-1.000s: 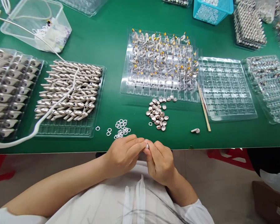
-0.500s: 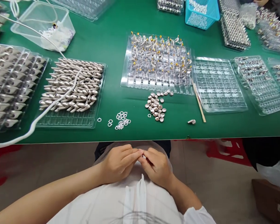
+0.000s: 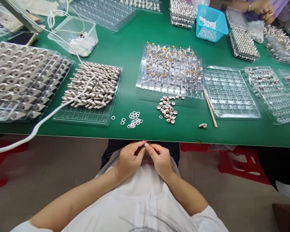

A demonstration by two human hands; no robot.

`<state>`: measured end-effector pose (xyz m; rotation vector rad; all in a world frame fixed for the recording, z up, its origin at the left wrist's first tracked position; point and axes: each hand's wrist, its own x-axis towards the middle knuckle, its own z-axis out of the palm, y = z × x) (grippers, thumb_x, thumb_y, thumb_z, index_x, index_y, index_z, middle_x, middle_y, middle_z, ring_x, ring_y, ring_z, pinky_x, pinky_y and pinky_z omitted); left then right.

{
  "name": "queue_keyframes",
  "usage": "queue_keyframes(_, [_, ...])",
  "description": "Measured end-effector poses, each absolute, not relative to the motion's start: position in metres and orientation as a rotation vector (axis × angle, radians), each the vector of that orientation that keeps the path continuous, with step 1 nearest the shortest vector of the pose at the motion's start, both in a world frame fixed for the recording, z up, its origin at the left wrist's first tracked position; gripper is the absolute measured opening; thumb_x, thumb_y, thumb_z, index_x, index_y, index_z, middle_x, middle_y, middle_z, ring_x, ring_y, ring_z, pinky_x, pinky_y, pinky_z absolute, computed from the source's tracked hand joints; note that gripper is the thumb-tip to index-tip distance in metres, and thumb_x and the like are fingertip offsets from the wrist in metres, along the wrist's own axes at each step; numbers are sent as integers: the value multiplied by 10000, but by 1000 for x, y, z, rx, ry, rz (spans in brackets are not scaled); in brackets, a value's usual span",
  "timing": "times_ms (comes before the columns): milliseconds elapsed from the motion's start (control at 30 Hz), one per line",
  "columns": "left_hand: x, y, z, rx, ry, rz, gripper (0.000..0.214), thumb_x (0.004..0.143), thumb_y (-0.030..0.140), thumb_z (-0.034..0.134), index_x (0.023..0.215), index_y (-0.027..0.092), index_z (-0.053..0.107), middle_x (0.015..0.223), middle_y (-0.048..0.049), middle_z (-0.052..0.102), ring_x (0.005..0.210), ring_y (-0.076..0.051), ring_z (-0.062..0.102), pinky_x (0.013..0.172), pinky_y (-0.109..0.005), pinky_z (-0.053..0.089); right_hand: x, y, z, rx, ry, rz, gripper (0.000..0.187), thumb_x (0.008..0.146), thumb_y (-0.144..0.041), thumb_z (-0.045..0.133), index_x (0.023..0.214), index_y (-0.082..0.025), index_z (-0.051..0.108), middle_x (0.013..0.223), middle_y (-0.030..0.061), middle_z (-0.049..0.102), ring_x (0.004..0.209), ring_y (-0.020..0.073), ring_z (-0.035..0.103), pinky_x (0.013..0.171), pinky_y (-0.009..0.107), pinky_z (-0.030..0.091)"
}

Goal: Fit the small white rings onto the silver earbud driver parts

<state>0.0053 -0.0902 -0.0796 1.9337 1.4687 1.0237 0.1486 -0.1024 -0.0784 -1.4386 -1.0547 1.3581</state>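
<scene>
My left hand (image 3: pixel 130 158) and my right hand (image 3: pixel 161 159) meet just below the table edge, above my lap. Thumbs and forefingers of both are pinched together around something tiny, mostly covered by the fingertips; a whitish bit shows between them, but its kind cannot be made out. On the table before them lie a loose group of thin white rings (image 3: pixel 134 121) and a heap of small round metallic caps (image 3: pixel 168 111). Farther right is a single earbud shell (image 3: pixel 203 125), beside a thin wooden stick (image 3: pixel 210 109).
A clear tray of earbud-like parts with yellow tabs (image 3: pixel 171 69) stands beyond the caps. To the left are stacked trays of beige shells (image 3: pixel 21 80), more shells (image 3: pixel 94 83) and a white cable (image 3: pixel 60 108). A blue basket (image 3: pixel 211 33) stands behind; a co-worker's hands (image 3: pixel 263 9) are at far right.
The camera view has shifted, showing more of the table's far side. My fingers have rearranged around the tiny thing, the left thumb and forefinger now spread more visibly around it.
</scene>
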Motion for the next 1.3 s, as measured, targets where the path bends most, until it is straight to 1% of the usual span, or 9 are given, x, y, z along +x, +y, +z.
queue_keyframes(133, [8, -92, -82, 1919, 1517, 1059, 156, 887, 233, 586, 962, 158, 701, 899, -67, 764, 777, -187, 729, 760, -314, 610, 146, -101, -75, -1461, -981, 1400, 237, 846, -373, 644, 906, -179, 768, 837, 44, 736, 763, 186, 649, 733, 296, 510])
queue_keyframes(233, [10, -94, -83, 1897, 1557, 1086, 145, 882, 243, 599, 929, 160, 708, 873, -64, 765, 746, -186, 730, 738, -311, 611, 146, -101, -74, -1470, -969, 1408, 246, 843, -382, 642, 882, -175, 768, 724, 24, 687, 701, 168, 608, 678, 277, 486])
queue_keyframes(433, [15, -93, -83, 1866, 1620, 1120, 112, 858, 242, 632, 863, 160, 707, 784, -36, 756, 641, -153, 705, 635, -259, 592, 150, -96, -76, -1455, -948, 1439, 301, 834, -421, 646, 723, -156, 733, 546, -17, 533, 597, 134, 506, 593, 256, 420])
queue_keyframes(500, [17, -92, -82, 1866, 1642, 1131, 104, 851, 237, 636, 839, 159, 704, 759, -29, 750, 610, -143, 692, 594, -241, 578, 151, -94, -76, -1442, -918, 1475, 343, 828, -440, 647, 646, -154, 700, 507, -24, 487, 578, 131, 482, 573, 257, 404])
queue_keyframes(567, [19, -91, -80, 1877, 1664, 1139, 103, 846, 238, 637, 819, 161, 700, 741, -24, 745, 586, -138, 681, 565, -235, 564, 151, -93, -77, -1426, -880, 1513, 366, 816, -461, 654, 617, -155, 677, 490, -28, 463, 568, 132, 466, 556, 260, 393])
queue_keyframes(833, [22, -89, -75, 1980, 1703, 1140, 109, 832, 233, 634, 763, 164, 681, 680, -21, 727, 565, -142, 670, 575, -246, 557, 151, -93, -83, -1358, -711, 1666, 343, 787, -477, 685, 673, -154, 673, 499, -40, 450, 532, 108, 416, 514, 244, 363])
queue_keyframes(1000, [23, -88, -76, 2013, 1699, 1133, 95, 828, 229, 630, 763, 165, 656, 659, -13, 713, 535, -130, 653, 560, -236, 545, 155, -92, -86, -1258, -680, 1754, 301, 787, -457, 693, 775, -156, 692, 523, -50, 446, 481, 77, 335, 459, 228, 305])
queue_keyframes(1167, [26, -87, -69, 2017, 1715, 1099, 100, 828, 225, 626, 747, 167, 629, 597, 10, 668, 479, -110, 612, 519, -219, 511, 159, -90, -87, -1201, -700, 1845, 347, 814, -481, 655, 724, -147, 656, 507, -65, 365, 472, 65, 238, 445, 233, 200])
queue_keyframes(1300, [30, -87, -64, 2004, 1763, 1072, 123, 834, 223, 602, 721, 173, 611, 567, 19, 642, 464, -108, 593, 502, -217, 493, 160, -88, -88, -1212, -724, 1897, 386, 809, -528, 634, 823, -146, 680, 536, -53, 408, 480, 71, 242, 435, 236, 214])
